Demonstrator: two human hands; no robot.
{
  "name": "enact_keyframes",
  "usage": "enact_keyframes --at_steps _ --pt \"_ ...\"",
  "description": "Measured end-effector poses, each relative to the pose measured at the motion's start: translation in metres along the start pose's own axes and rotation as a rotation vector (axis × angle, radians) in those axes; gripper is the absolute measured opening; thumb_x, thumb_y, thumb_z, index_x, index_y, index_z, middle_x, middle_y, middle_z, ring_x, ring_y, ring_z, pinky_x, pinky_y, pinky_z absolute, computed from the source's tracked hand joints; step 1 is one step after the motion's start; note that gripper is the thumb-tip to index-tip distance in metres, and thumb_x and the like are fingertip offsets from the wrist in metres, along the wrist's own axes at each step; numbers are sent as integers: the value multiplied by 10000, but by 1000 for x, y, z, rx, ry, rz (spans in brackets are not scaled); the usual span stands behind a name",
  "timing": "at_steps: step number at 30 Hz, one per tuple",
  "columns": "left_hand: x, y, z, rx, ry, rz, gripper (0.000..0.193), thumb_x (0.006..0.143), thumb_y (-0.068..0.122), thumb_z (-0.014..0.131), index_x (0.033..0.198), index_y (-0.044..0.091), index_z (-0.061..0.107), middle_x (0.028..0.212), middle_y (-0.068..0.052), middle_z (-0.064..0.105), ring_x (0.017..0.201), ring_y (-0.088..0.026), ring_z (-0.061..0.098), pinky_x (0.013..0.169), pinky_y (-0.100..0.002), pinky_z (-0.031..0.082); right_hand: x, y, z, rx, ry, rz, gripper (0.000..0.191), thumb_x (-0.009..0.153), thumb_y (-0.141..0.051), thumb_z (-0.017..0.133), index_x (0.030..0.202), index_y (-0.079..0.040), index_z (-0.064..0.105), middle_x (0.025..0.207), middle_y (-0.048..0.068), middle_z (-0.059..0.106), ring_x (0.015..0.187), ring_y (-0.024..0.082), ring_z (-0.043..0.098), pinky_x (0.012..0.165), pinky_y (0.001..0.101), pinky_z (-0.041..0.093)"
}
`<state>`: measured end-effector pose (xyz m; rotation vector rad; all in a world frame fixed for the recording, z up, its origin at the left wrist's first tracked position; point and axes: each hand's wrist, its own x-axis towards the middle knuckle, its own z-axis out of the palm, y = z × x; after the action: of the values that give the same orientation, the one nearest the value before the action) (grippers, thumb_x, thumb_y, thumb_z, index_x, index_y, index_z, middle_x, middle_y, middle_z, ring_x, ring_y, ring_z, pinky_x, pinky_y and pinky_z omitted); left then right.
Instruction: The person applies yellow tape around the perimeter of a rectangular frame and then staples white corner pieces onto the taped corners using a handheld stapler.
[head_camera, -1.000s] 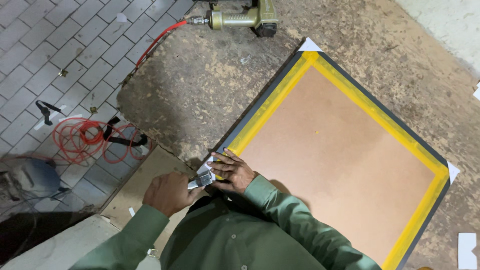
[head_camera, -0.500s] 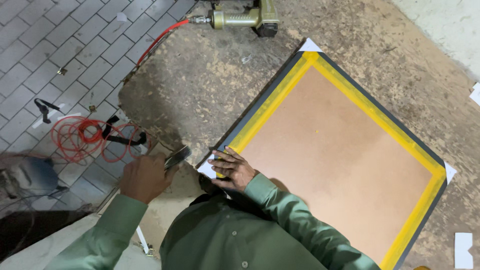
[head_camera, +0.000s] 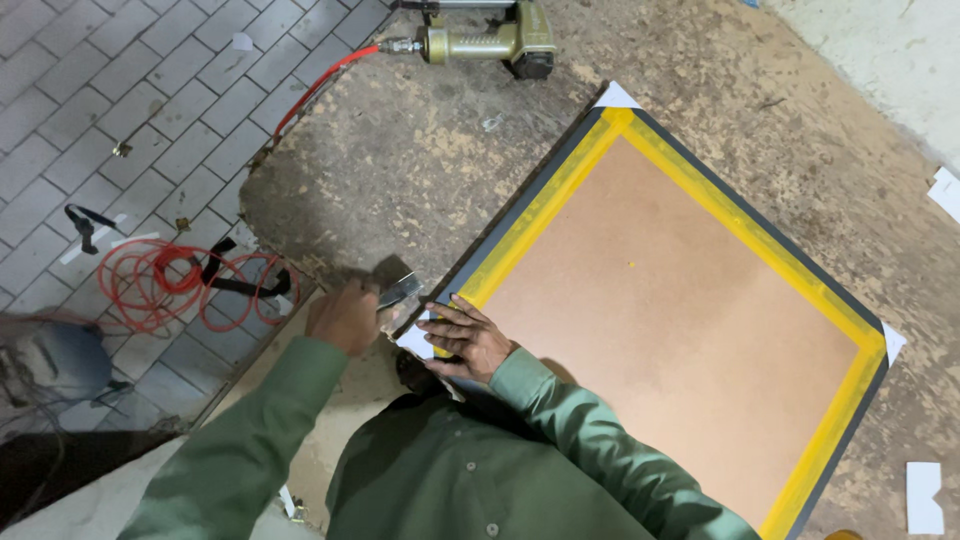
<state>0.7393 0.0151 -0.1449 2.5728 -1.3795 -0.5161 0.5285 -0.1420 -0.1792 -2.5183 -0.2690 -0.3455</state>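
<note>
Motion blur hid the form of the small metal tool (head_camera: 398, 292) that our left hand (head_camera: 345, 316) gripped in closed fingers, just left of the board's (head_camera: 670, 320) near corner. Our right hand (head_camera: 468, 338) lay flat, fingers spread, on that corner and its white corner piece (head_camera: 415, 341); our sleeves were cut off below.

The board (head_camera: 680, 330) is plain tan-brown, edged with a bright yellow tape band (head_camera: 540, 215) inside a dark grey frame (head_camera: 520, 195), with white paper corners (head_camera: 617, 97). The surface (head_camera: 420, 170) is mottled brown and beige. Both sleeves (head_camera: 560, 430) are olive green. The coiled hose (head_camera: 160, 285) is red, the nail gun (head_camera: 490, 40) olive-brass, and the floor (head_camera: 90, 100) grey brick-patterned tile.
</note>
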Motion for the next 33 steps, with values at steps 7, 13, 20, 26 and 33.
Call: enact_keyframes --at_steps 7,13,20,26,33 --pt "6 12 9 149 -221 -105 247 915 287 620 936 110 790 969 -186 763 962 -378 746 851 -515 582 0 3 1 -19 19 -18 390 907 -362 788 1143 -51 787 1401 54 671 1472 270 473 1281 518 265" --pt "8 -6 -12 -88 -353 -30 566 837 563 693 1089 57 711 1026 -246 721 978 -436 699 845 -539 552 -1 3 4 -11 5 -38 395 907 -359 783 1147 -45 783 1404 66 667 1479 283 461 1280 510 267" --pt "-47 24 -37 -53 -305 -162 610 847 650 638 1015 73 741 925 -224 740 901 -423 715 816 -541 564 -3 3 2 -3 -3 -4 417 909 -370 779 1177 -50 778 1416 54 664 1486 264 454 1287 498 259" --pt "-69 39 -39 149 -300 -27 621 888 669 607 866 68 763 862 -203 727 830 -375 733 781 -499 581 0 1 0 2 4 -7 398 913 -369 775 1181 -76 776 1432 48 655 1492 257 450 1292 496 258" --pt "-71 42 -24 57 -253 -84 536 858 598 645 842 82 787 825 -203 734 817 -402 730 786 -520 566 1 -3 -9 31 -10 1 373 911 -338 768 1169 -69 784 1430 58 651 1487 280 448 1285 505 257"
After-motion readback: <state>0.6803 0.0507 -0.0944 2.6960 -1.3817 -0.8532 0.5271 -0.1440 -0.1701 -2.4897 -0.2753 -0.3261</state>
